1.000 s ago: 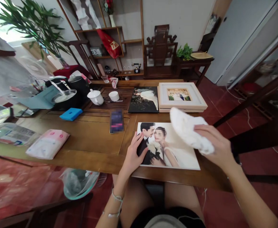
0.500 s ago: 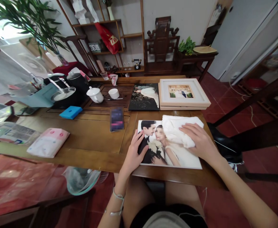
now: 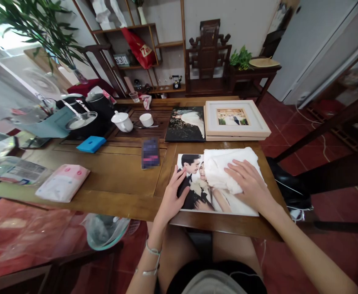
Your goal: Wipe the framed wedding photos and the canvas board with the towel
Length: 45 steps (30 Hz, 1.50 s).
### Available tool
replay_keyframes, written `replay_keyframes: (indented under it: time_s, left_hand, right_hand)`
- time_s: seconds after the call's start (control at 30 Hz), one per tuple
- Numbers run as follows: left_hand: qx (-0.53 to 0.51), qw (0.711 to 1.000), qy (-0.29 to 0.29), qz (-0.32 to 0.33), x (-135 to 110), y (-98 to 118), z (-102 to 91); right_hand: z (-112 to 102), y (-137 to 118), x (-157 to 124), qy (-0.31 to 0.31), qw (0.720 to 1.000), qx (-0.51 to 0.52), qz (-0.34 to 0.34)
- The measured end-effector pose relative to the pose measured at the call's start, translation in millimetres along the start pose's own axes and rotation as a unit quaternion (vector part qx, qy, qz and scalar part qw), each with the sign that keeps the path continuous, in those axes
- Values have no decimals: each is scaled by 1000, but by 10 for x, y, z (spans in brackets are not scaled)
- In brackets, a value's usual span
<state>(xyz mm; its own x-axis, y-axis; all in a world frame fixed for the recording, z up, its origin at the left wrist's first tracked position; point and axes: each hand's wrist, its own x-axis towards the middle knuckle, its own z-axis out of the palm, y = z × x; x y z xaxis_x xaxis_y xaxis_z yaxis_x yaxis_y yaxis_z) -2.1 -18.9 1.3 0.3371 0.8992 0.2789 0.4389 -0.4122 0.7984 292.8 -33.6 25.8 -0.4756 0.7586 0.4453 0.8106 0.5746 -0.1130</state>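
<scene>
A large wedding photo print (image 3: 197,192) lies flat near the front edge of the wooden table (image 3: 117,175). My left hand (image 3: 171,198) rests open on the print's left edge, fingers spread. My right hand (image 3: 249,185) presses flat on a white cloth (image 3: 224,165) that covers the print's upper right part. Past the print lie a dark wedding photo (image 3: 186,124) and a white framed photo (image 3: 235,120).
A phone (image 3: 150,153) stands left of the print. Farther left lie a pink tissue pack (image 3: 62,183), a blue box (image 3: 91,144), a white teapot (image 3: 122,122) and a cup (image 3: 146,119). A basket (image 3: 105,230) with a plastic bag sits under the table's front edge.
My right hand brought the cloth down from above the print's right corner onto it, then slid it left across the picture. My left hand stayed on the left edge.
</scene>
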Motion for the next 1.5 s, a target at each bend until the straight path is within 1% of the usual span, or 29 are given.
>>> replay_keyframes:
  time_s: [0.07,0.17,0.23,0.27,0.33,0.43,0.5,0.57,0.63,0.73,0.77,0.8,0.83,0.9,1.0,1.03,1.07,1.1,1.13,1.17,1.27,1.3,1.37,1.4,1.43,1.5]
  left_hand:
    - [11,1000,3,6,-3,-2,3]
    - [29,999,6,16,-4,-12,3]
    - [32,999,4,20,2,-25,-2]
    - [31,999,5,22,8,-32,-6]
    - [30,999,6,25,24,-47,-16]
    - [29,999,12,27,48,-59,-24]
    - [27,999,14,24,54,-61,-20]
    - [21,999,14,21,52,-61,-9]
    - [15,1000,14,16,46,-61,4]
    - [12,1000,16,9,39,-60,15]
    - [14,1000,14,7,37,-58,16]
    - [15,1000,13,5,36,-56,16]
    - [17,1000,10,3,35,-54,15]
    - [20,1000,8,2,33,-49,12]
    - [24,1000,9,5,33,-46,11]
    - [24,1000,10,6,33,-46,11]
    - [24,1000,10,6,34,-46,12]
    - [25,1000,10,7,35,-47,13]
    - [25,1000,10,7,36,-47,14]
    - [27,1000,11,7,36,-48,15]
    - [33,999,13,6,39,-44,17]
    - [34,999,13,6,39,-42,18]
    - [36,999,11,7,40,-35,17]
    - [35,999,11,7,39,-32,17]
    - [34,999,10,8,39,-30,17]
    - [32,999,13,9,37,-30,16]
  right_hand:
    - [-62,-131,-34,-33,999,1,-29]
    - [-185,-348,-149,-75,993,32,-84]
    - [-247,-387,-222,-90,988,59,-107]
    - [-263,-353,-242,-94,988,66,-105]
    - [-254,-186,-234,-87,992,62,-74]
    - [-166,125,-113,-41,999,17,8]
    - [-100,193,-13,-21,999,-15,46]
    - [-66,65,43,-36,998,-27,44]
    - [-84,-221,26,-76,997,-14,2]
    - [-182,-656,-90,-120,990,32,-71]
    - [-215,-728,-126,-124,987,48,-86]
    - [-238,-742,-149,-124,986,61,-92]
    - [-248,-696,-153,-122,986,68,-88]
    - [-220,-451,-102,-110,991,59,-52]
    - [-100,44,86,-72,996,2,53]
    - [-60,162,151,-62,994,-19,87]
    - [-31,229,202,-56,992,-37,109]
    - [-14,237,232,-57,990,-50,117]
    - [-13,185,235,-66,990,-57,110]
    - [-26,79,207,-80,991,-56,91]
    - [-142,-413,-21,-136,990,-22,3]
    - [-194,-574,-116,-146,989,-6,-24]
    - [-289,-785,-269,-160,984,31,-66]
    - [-323,-812,-308,-165,981,54,-82]
    - [-343,-780,-316,-169,978,75,-92]
    - [-336,-562,-242,-166,977,100,-87]
